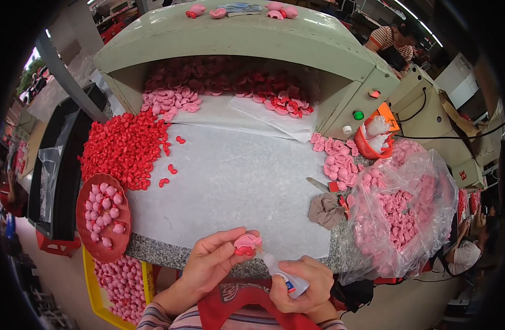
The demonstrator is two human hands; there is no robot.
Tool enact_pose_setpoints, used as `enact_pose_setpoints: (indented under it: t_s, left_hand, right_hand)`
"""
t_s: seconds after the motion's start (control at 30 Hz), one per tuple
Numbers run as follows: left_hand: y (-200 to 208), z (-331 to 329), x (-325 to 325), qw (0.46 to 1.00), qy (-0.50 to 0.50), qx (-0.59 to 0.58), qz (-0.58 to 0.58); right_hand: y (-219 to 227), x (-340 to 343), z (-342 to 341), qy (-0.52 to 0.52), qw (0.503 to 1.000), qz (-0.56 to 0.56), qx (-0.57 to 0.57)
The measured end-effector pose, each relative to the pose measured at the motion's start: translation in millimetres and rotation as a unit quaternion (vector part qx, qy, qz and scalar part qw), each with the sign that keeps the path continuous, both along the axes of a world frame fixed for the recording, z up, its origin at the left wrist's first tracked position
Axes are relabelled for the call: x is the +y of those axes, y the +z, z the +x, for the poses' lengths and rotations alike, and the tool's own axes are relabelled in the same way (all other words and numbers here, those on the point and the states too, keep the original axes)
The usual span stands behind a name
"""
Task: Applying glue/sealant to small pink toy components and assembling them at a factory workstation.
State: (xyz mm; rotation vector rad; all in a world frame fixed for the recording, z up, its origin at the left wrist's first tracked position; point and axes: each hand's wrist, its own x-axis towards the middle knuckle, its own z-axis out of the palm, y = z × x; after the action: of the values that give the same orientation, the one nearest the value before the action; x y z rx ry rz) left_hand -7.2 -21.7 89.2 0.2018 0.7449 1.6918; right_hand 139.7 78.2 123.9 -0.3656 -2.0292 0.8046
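Observation:
Between the thumb and fingers of my left hand (208, 257) is a small pink plastic piece (248, 241) with a red part along its lower edge. My right hand (310, 283) is wrapped round a white squeeze bottle (285, 275), which looks like a glue bottle with a narrow tip. That tip points up and left, close to the red part; whether it touches cannot be made out. Both hands are above the table's near edge, over the white paper (225, 181).
Red pieces (123, 151) are heaped at the left, beside a red dish (101, 250) of pink balls. A yellow crate (95, 291) sits below. A green metal housing (236, 41) arches behind. At right are a brown cloth (325, 212), a plastic bag (423, 203) and a red basket (369, 149).

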Motion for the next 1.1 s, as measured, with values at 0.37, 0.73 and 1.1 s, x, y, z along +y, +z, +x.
enact_pose_setpoints:
  t_s: [0.37,0.73,1.1]
  left_hand:
    - [0.3,-0.1,1.5,1.000,0.022,-0.012,0.008]
    - [-1.0,-2.1,1.1,0.998,0.031,-0.051,0.016]
    - [-0.5,-1.9,-0.3,0.998,0.030,-0.050,0.023]
  right_hand:
    - [1.3,2.3,3.2,-0.016,1.000,0.004,0.004]
    - [-0.8,1.8,1.8,-0.032,0.999,0.011,0.002]
    - [-2.2,2.1,0.2,-0.026,1.000,0.009,0.002]
